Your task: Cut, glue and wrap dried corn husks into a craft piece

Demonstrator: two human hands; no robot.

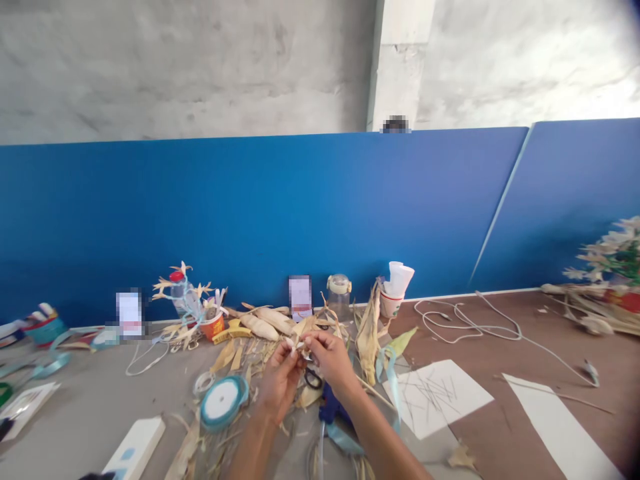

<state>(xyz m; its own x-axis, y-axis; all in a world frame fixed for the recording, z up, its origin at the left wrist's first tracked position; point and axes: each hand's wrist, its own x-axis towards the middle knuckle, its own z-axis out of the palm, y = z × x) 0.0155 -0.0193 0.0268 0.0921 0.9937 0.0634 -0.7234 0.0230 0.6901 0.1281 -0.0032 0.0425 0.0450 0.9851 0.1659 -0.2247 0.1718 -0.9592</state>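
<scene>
"What is nearest?"

"A long white block (145, 440), lying to the near left of the blue ribbon spool (219, 403). Both sit on a bench (95, 387) that is grey around the spool and brown well to its right."

"And the hands?"

"Just right of the spool and slightly beyond it, the left hand (283, 380) and right hand (330, 360) meet. Each grip is narrow, fingertips pinched on one small pale piece (299, 345), apparently dried husk. A dark blue tool (329, 403) lies to the right of the spool, partly behind the right forearm."

"What else covers the surface?"

"Dry scraps are strewn all about the spool. Well to its right, a white sheet (467, 397) carries thin dark sticks; farther right and beyond, a pale cable (470, 327) loops over the brown part. Behind the spool stand an orange cup (214, 328) and a red-capped bottle (180, 290); behind and to its right, an upright phone (301, 297) and a clear jar (340, 307)."

"And the room?"

"Beyond the spool and everything near it, a blue partition (300, 213) runs right across. Farthest back is a bare, stained grey wall (200, 73), with a paler pillar (403, 73) to the right of the spool."
</scene>
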